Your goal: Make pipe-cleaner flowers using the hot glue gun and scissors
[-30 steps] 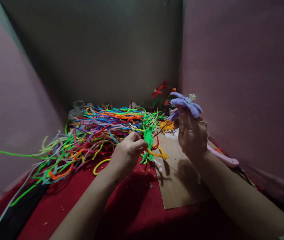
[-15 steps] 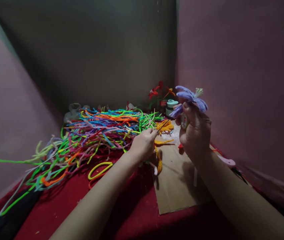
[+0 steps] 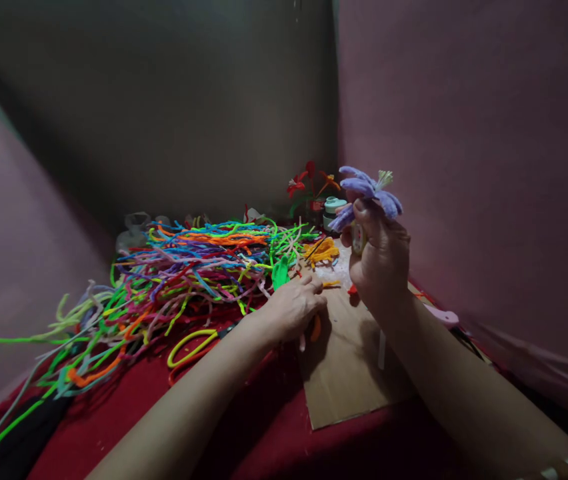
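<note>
The right hand (image 3: 379,250) is closed beneath the purple flower (image 3: 364,183), raised near the surface's (image 3: 259,417) right edge; up and rightward from the left hand (image 3: 294,305), curled low by the cardboard's (image 3: 344,393) left edge, grip hidden

Right hand (image 3: 381,257) holds up fuzzy lavender flower (image 3: 370,189); left hand (image 3: 294,308) over flat brown cardboard sheet (image 3: 347,390), near multicoloured heap of fuzzy stems (image 3: 197,259).

Lilac flower (image 3: 365,187), multicoloured strands (image 3: 197,257), dark red cloth (image 3: 249,427)
</note>
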The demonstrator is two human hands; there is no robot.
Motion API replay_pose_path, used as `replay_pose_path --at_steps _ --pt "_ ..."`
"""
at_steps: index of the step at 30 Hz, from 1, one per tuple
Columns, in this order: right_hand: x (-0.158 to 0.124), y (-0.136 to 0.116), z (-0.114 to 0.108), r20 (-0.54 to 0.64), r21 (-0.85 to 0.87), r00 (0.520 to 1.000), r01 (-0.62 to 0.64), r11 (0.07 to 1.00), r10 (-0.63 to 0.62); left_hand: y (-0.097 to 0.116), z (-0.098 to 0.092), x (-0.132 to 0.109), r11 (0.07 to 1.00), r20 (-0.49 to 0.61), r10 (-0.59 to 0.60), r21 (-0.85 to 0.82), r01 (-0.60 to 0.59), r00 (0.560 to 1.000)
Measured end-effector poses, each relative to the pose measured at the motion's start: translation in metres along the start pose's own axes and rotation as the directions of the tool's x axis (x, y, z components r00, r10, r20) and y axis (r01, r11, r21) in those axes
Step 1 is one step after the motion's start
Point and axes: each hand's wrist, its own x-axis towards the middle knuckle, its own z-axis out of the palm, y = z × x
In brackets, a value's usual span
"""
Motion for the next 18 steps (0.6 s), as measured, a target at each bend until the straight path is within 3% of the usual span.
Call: replay_pose_path --at_steps 4,13,18 --pt "0.003 0.000 -0.002 -0.013 0.037 1.000 -0.013 0.999 0.013 -0.015 0.006 0.012 0.976 -0.129 -0.198 -0.121 0.183 0.972" --pt "0.006 -0.004 -0.005 -0.020 -0.004 1.000 -0.017 1.000 0.016 -0.030 0.018 0.041 0.911 -0.139 -0.384 -0.219 0.350 0.913" --pt "0.005 -0.010 -0.003 -0.023 0.073 0.998 -0.060 0.996 0.062 -0.041 0.017 0.058 0.801 -0.182 -0.557 -0.375 0.466 0.810"
